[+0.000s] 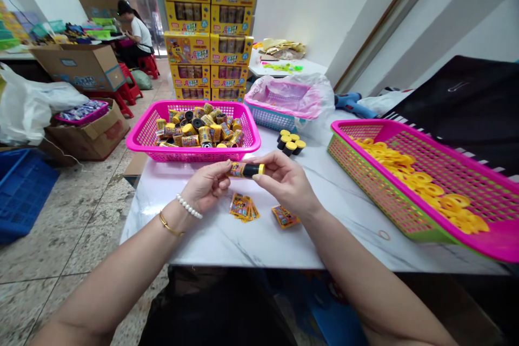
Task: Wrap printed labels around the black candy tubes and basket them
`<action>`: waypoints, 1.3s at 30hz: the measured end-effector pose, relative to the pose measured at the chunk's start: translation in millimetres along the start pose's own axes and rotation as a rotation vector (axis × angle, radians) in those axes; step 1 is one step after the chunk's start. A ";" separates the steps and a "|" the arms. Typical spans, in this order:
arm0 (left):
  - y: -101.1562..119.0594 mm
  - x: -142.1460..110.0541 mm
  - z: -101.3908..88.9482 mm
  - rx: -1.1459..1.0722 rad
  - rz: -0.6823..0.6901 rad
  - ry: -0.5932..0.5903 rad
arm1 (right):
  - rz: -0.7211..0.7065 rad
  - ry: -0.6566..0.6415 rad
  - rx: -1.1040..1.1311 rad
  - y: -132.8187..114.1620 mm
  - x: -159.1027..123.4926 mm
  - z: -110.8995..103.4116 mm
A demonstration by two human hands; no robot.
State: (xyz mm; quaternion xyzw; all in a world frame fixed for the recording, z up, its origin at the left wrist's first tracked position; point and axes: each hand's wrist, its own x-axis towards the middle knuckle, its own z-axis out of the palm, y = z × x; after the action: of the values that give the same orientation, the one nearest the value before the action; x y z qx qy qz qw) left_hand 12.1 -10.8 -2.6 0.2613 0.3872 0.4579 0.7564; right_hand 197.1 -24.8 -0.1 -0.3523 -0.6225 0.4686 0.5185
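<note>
Both my hands pinch a small yellow-labelled cylinder [245,170] with a black cap and yellow end. My left hand [206,186] holds its labelled end, and my right hand [284,181] holds the capped end. Below them on the white marble table [211,235] lie a small pile of printed packets [244,207] and another packet [285,217]. Several black caps [288,142] stand beyond my right hand. A pink basket [190,154] holds several similar cylinders. Yellow rings [421,188] fill part of a pink-and-green basket [373,131] at the right.
A lined blue basket [270,117] sits at the table's far edge, before stacked yellow boxes [211,38]. A blue glue gun [352,104] lies beyond it. A seated person [135,32] works at the back left, behind cardboard boxes [77,67]. A blue crate [22,189] stands on the floor.
</note>
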 end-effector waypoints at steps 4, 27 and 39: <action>-0.1 -4.2 -2.1 0.206 0.293 0.071 | -0.059 0.015 0.005 -1.3 2.4 -4.5; -1.4 -0.8 -11.4 0.544 0.426 -0.264 | 0.042 0.011 -0.094 14.1 -0.4 -1.8; -6.7 2.7 -10.9 0.286 0.077 -0.395 | 0.087 -0.167 0.205 19.2 4.7 -14.4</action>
State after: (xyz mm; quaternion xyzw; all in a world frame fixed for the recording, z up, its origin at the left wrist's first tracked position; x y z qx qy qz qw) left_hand 7.2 -10.9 -14.7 0.4648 0.2824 0.3668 0.7548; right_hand 209.3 -11.3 -16.6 -0.2838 -0.5964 0.5797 0.4773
